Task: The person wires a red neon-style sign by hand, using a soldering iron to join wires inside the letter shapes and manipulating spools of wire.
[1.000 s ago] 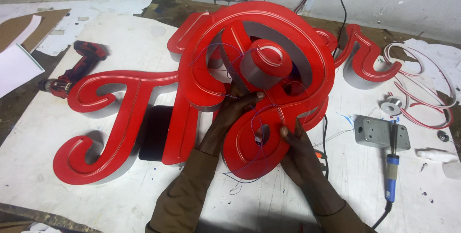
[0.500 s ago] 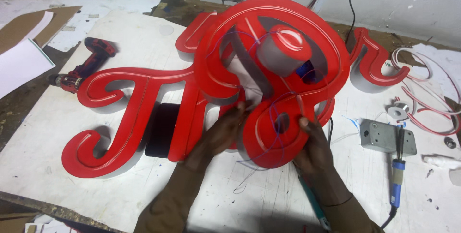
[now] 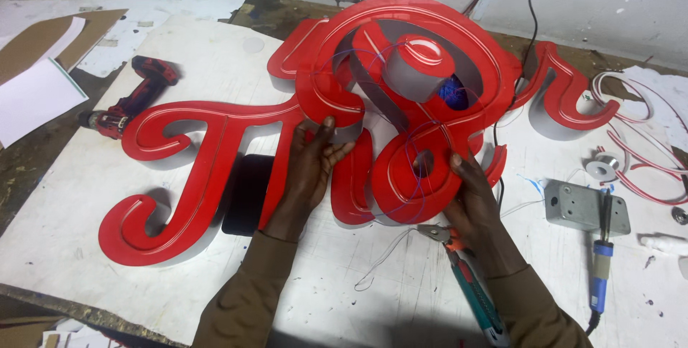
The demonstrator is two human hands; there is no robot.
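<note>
both hands, left hand (image 3: 309,169) and right hand (image 3: 473,194), clamp the tilted red channel-letter piece (image 3: 408,97). its thin wires (image 3: 419,140) could snag and tear. a slip might drop it onto the red script sign (image 3: 208,154).

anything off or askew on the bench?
The big red swirl letter is tipped up on edge, held by the left hand and right hand, while the red script sign lies flat. Thin wires trail loose beneath it.

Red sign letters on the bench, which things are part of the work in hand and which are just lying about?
In hand: left hand, right hand, tilted red looped letter, thin wires.

Lying about: red drill, pliers, soldering iron, grey metal box, black phone.
</note>
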